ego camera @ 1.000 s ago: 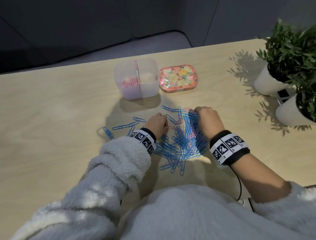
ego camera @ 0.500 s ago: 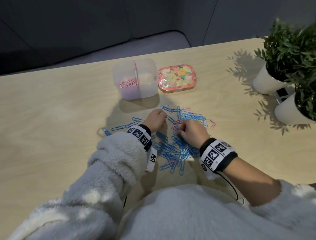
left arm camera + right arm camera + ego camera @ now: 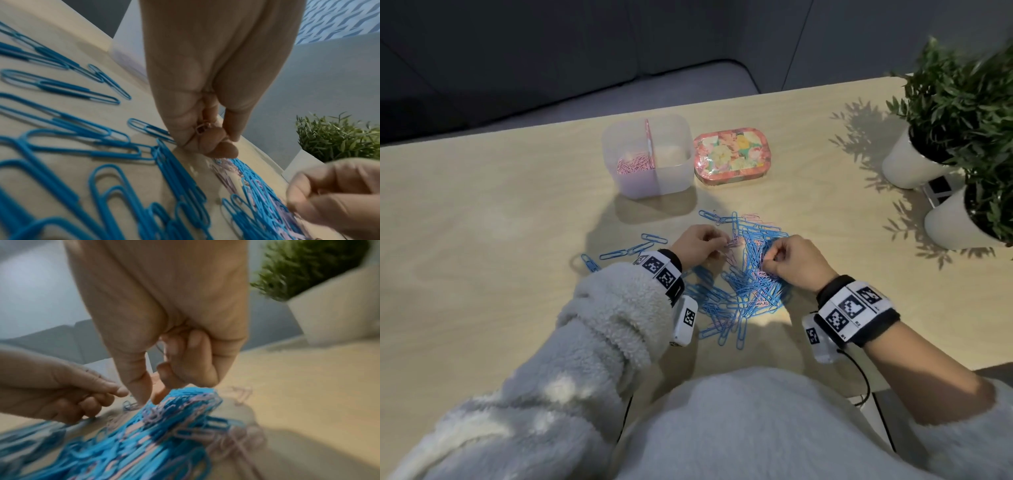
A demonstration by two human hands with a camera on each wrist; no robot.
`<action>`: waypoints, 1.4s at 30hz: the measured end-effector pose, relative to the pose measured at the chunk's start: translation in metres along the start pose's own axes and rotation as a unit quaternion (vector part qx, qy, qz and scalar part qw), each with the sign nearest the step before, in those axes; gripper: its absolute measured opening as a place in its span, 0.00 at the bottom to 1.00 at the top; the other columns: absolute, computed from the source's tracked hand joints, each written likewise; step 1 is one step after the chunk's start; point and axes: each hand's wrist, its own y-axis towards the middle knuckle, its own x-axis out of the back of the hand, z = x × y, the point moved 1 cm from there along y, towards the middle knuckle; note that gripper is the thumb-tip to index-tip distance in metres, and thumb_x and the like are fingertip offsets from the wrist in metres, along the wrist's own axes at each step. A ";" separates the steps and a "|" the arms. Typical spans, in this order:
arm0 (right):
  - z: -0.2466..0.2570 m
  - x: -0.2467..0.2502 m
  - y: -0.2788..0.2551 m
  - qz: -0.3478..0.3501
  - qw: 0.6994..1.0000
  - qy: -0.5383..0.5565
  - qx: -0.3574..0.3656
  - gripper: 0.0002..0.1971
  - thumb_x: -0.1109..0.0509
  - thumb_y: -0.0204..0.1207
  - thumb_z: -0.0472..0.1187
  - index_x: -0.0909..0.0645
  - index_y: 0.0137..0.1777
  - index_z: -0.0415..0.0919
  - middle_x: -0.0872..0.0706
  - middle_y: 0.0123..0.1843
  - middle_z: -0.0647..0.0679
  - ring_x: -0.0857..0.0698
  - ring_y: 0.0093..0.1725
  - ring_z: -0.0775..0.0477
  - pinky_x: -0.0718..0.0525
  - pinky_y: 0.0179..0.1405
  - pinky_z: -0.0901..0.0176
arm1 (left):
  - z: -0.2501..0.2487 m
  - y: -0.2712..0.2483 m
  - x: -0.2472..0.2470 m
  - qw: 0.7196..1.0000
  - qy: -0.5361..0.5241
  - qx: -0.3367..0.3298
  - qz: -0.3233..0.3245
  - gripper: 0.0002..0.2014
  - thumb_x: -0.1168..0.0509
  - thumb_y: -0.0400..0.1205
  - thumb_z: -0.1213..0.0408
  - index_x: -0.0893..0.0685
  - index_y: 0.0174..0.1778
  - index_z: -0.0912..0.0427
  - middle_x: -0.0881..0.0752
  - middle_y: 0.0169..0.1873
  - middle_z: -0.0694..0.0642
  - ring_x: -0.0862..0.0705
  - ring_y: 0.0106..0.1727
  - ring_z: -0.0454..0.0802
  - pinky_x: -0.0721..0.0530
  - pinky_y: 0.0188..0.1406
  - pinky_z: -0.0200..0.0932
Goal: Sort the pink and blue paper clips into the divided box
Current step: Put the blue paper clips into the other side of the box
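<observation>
Paper clips: a tangled pile of blue paper clips with pink paper clips mixed in lies on the counter, near the person; a few blue strays trail off to the left.
Divided box: the translucent divided box stands on the far side of the pile, a heap of pink clips in its left compartment; nothing can be made out in the right one.
Left hand: the left hand hovers at the pile's left edge, its grip closed, fingers curled around small pink clips tucked in the palm.
Right hand: the right hand is over the pile's right side, thumb and forefinger pinched down into the clips; the wrist view is too blurred to tell what they grasp.
Surroundings: a floral tin sits just right of the box; two potted plants stand at far right.
</observation>
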 end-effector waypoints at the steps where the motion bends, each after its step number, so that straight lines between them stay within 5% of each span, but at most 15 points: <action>1: 0.004 0.003 0.001 -0.023 0.999 -0.030 0.010 0.04 0.28 0.69 0.37 0.17 0.36 0.46 0.22 0.26 0.55 0.22 0.31 0.48 0.27 0.35 0.60 | 0.001 0.000 -0.002 1.000 0.011 -0.004 0.005 0.04 0.40 0.83 0.71 0.21 0.48 0.63 0.19 0.29 0.51 0.22 0.18 0.30 0.26 0.20 0.23; 5: 0.031 0.004 0.014 -0.053 0.988 -0.101 0.104 0.06 0.31 0.73 0.42 0.14 0.48 0.50 0.19 0.33 0.49 0.17 0.43 0.41 0.29 0.39 0.58 | -0.002 -0.001 -0.006 0.973 0.216 -0.081 0.004 0.06 0.35 0.79 0.67 0.17 0.50 0.64 0.22 0.28 0.48 0.24 0.27 0.41 0.26 0.33 0.38; 9: 0.047 -0.006 0.031 -0.028 0.969 -0.186 0.161 0.10 0.33 0.76 0.46 0.15 0.55 0.53 0.11 0.53 0.46 0.15 0.55 0.39 0.20 0.48 0.52 | -0.005 -0.006 -0.004 0.888 0.435 -0.142 0.037 0.13 0.38 0.80 0.67 0.21 0.60 0.62 0.18 0.49 0.63 0.19 0.49 0.60 0.22 0.50 0.53; 18: 0.042 -0.013 0.035 0.001 0.956 -0.236 0.177 0.06 0.34 0.76 0.42 0.19 0.46 0.40 0.14 0.49 0.43 0.17 0.50 0.38 0.23 0.44 0.51 | 0.006 -0.014 0.003 0.809 0.556 -0.186 0.026 0.13 0.44 0.84 0.61 0.23 0.55 0.67 0.20 0.54 0.64 0.17 0.53 0.63 0.21 0.46 0.56; 20: 0.037 -0.010 0.037 0.021 0.980 -0.122 0.157 0.05 0.33 0.76 0.40 0.20 0.42 0.39 0.16 0.42 0.42 0.19 0.43 0.42 0.25 0.42 0.53 | 0.010 -0.016 0.006 0.817 0.547 -0.184 0.015 0.12 0.44 0.84 0.61 0.23 0.53 0.67 0.20 0.51 0.64 0.18 0.50 0.62 0.21 0.44 0.56; 22: 0.036 -0.002 0.036 0.033 0.990 0.051 0.124 0.06 0.34 0.78 0.37 0.20 0.41 0.36 0.18 0.37 0.41 0.20 0.36 0.48 0.24 0.38 0.58 | 0.012 -0.018 0.014 0.864 0.476 -0.163 0.003 0.10 0.43 0.83 0.61 0.22 0.49 0.65 0.20 0.47 0.63 0.19 0.46 0.60 0.24 0.42 0.51; 26: 0.042 0.015 0.025 0.067 0.949 0.308 0.007 0.11 0.39 0.80 0.30 0.23 0.36 0.38 0.24 0.25 0.48 0.30 0.14 0.63 0.34 0.11 0.74 | 0.006 -0.019 0.030 0.966 0.234 -0.095 -0.049 0.11 0.37 0.81 0.60 0.23 0.33 0.60 0.21 0.30 0.51 0.26 0.30 0.44 0.30 0.31 0.37; 29: 0.041 0.020 0.026 0.140 0.878 0.457 -0.024 0.11 0.43 0.81 0.27 0.24 0.38 0.33 0.19 0.21 0.50 0.26 0.17 0.61 0.31 0.12 0.74 | -0.004 -0.017 0.036 0.988 0.127 -0.071 -0.049 0.12 0.34 0.78 0.63 0.22 0.28 0.56 0.16 0.29 0.50 0.29 0.23 0.36 0.31 0.26 0.31; 31: 0.037 0.020 0.032 0.148 0.839 0.522 -0.038 0.08 0.43 0.80 0.26 0.23 0.48 0.31 0.16 0.25 0.49 0.22 0.21 0.58 0.23 0.19 0.71 | -0.008 -0.014 0.038 0.993 0.084 -0.061 -0.058 0.11 0.33 0.78 0.63 0.20 0.28 0.55 0.15 0.33 0.57 0.28 0.26 0.40 0.31 0.25 0.30; 33: 0.036 0.021 0.039 0.136 0.816 0.558 -0.071 0.12 0.47 0.80 0.26 0.23 0.54 0.33 0.18 0.32 0.45 0.19 0.23 0.56 0.20 0.21 0.67 | -0.008 -0.010 0.039 0.994 0.040 -0.057 -0.078 0.09 0.31 0.77 0.64 0.21 0.31 0.55 0.14 0.31 0.57 0.25 0.26 0.40 0.30 0.24 0.27; 35: 0.040 0.021 0.047 0.123 0.809 0.565 -0.101 0.14 0.51 0.79 0.28 0.23 0.48 0.35 0.22 0.32 0.45 0.21 0.21 0.54 0.21 0.19 0.67 | -0.007 -0.006 0.038 0.995 -0.009 -0.037 -0.090 0.06 0.31 0.76 0.67 0.22 0.38 0.56 0.14 0.25 0.48 0.22 0.22 0.34 0.29 0.23 0.27; 37: 0.047 0.018 0.054 0.111 0.843 0.514 -0.110 0.13 0.48 0.80 0.34 0.24 0.38 0.38 0.24 0.27 0.47 0.25 0.17 0.54 0.26 0.16 0.69 | -0.007 -0.002 0.038 0.996 -0.042 -0.001 -0.083 0.07 0.34 0.78 0.69 0.20 0.51 0.58 0.17 0.25 0.46 0.25 0.19 0.33 0.29 0.25 0.31; 39: 0.054 0.012 0.062 0.074 0.917 0.386 -0.069 0.14 0.39 0.80 0.39 0.25 0.32 0.38 0.27 0.25 0.47 0.31 0.15 0.56 0.34 0.13 0.69 | -0.009 0.001 0.036 0.991 -0.111 0.050 -0.062 0.10 0.42 0.81 0.72 0.21 0.56 0.62 0.21 0.24 0.48 0.31 0.15 0.35 0.32 0.21 0.30; 42: 0.065 0.000 0.074 0.033 0.988 0.151 0.023 0.09 0.27 0.73 0.40 0.17 0.39 0.33 0.21 0.29 0.48 0.24 0.20 0.60 0.28 0.20 0.69 | -0.014 0.003 0.036 0.970 -0.211 0.117 -0.029 0.12 0.49 0.82 0.71 0.21 0.39 0.61 0.30 0.22 0.49 0.35 0.15 0.38 0.38 0.14 0.29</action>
